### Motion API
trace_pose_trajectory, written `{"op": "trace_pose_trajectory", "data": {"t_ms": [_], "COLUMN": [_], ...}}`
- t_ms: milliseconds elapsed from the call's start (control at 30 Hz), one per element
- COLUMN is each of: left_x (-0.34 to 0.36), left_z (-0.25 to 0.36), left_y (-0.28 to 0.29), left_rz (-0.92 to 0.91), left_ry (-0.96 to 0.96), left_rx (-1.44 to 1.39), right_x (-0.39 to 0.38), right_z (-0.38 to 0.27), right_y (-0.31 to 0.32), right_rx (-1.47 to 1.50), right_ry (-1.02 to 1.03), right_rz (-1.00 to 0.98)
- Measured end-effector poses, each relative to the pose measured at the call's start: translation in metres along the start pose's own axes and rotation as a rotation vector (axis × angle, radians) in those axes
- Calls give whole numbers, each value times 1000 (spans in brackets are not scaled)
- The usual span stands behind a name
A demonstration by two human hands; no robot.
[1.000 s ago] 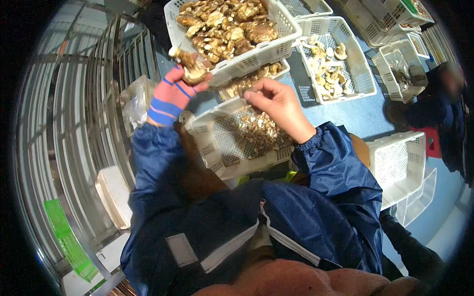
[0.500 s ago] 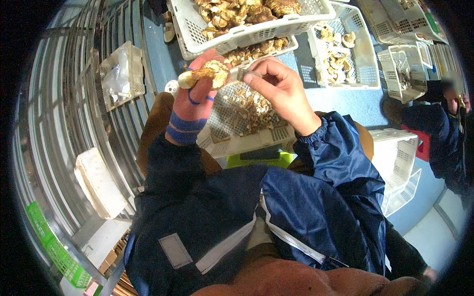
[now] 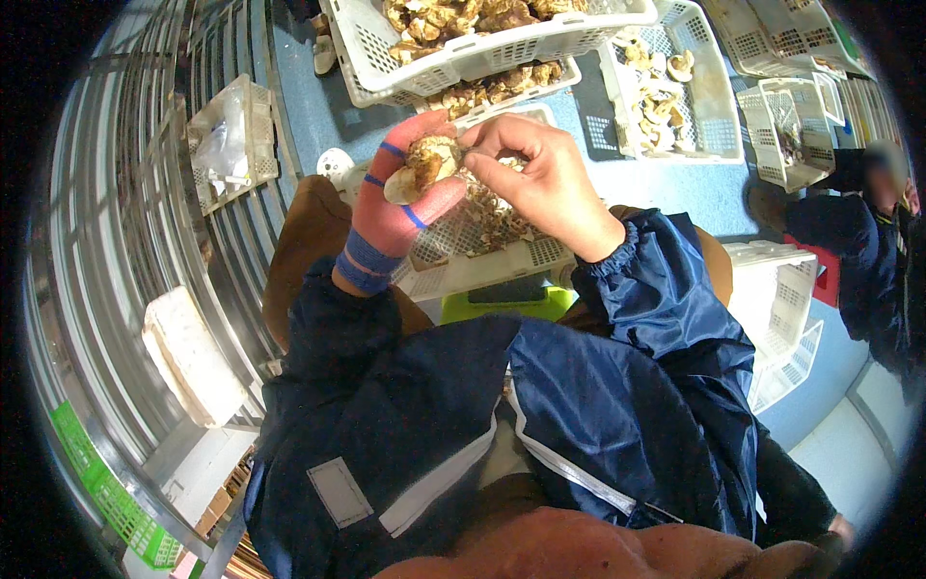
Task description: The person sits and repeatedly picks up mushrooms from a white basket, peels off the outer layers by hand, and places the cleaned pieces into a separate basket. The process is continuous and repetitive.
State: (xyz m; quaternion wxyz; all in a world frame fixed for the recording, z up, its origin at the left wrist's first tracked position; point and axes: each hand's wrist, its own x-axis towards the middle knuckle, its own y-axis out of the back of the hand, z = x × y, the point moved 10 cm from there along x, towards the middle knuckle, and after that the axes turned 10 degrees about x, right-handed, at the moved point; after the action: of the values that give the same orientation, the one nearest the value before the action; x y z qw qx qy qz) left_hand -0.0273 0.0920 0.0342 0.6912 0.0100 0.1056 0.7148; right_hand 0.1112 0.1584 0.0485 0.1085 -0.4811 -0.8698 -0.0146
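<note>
My left hand, in a pink glove with blue bands, holds a brown-and-white mushroom upright in its fingers. My bare right hand is closed in a pinch at the mushroom's right side, on a small greyish thing too small to name. Below both hands a white crate holds pale mushroom scraps. Just beyond, a white crate is heaped with brown mushrooms, above a second crate of mushrooms.
A crate of pale mushrooms is at upper right, more crates behind it. A co-worker is on the right, near an empty white crate. Metal racks, a tray and a foam box are on the left.
My left hand has come right and turned the mushroom toward my right hand, which now meets it. The view has shifted, showing more of the left tray.
</note>
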Motion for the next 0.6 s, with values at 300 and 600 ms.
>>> {"op": "trace_pose_trajectory", "data": {"t_ms": [300, 600], "left_x": [5, 14], "left_z": [4, -35], "left_y": [7, 13], "left_rz": [123, 35], "left_ry": [-122, 71], "left_rx": [140, -232], "right_x": [-7, -12], "right_z": [21, 27], "right_y": [3, 10], "right_rx": [243, 469], "right_ry": [-149, -387], "right_rz": [20, -54]}}
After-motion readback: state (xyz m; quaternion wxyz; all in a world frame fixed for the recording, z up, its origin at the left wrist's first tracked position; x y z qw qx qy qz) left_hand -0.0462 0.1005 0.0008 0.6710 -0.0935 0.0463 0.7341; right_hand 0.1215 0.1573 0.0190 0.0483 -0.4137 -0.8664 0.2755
